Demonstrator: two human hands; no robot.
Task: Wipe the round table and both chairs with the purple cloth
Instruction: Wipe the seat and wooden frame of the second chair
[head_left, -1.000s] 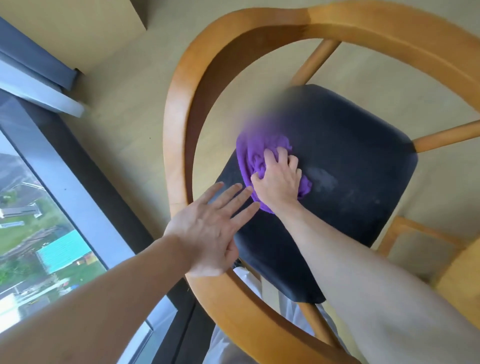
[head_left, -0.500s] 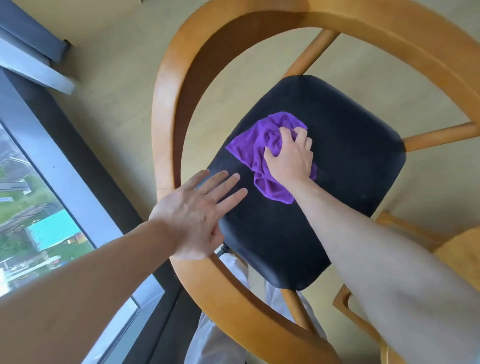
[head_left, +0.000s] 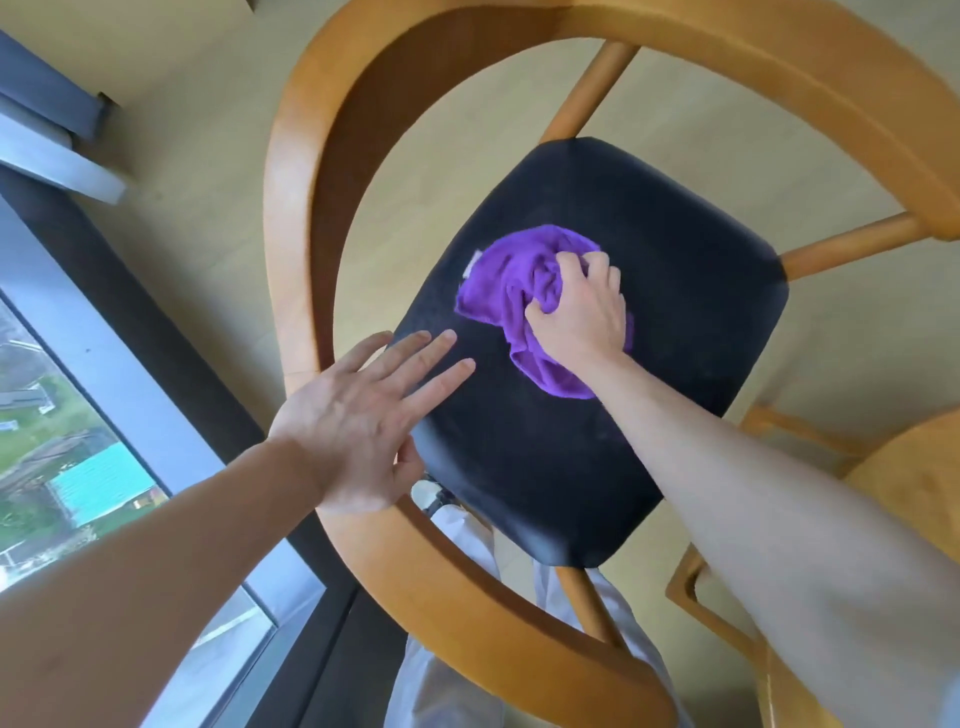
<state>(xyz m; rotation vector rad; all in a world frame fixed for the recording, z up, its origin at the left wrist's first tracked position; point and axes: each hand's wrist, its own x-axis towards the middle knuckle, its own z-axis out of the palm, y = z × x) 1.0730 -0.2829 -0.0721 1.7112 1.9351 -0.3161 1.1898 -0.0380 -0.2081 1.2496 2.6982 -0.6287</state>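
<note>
Right hand, fingers curled, bunches crumpled purple cloth on black padded chair seat. Left hand, fingers straight and spread, apparently braces seat edge. Risk: wadded cloth skips seat's corners.

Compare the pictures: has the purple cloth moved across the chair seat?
Yes. The purple cloth, gripped by the right hand, has slid from the black seat's window-side edge toward the seat's middle.

surface: black chair seat (wood frame) | on it: purple cloth, bunched, nr centre
</note>
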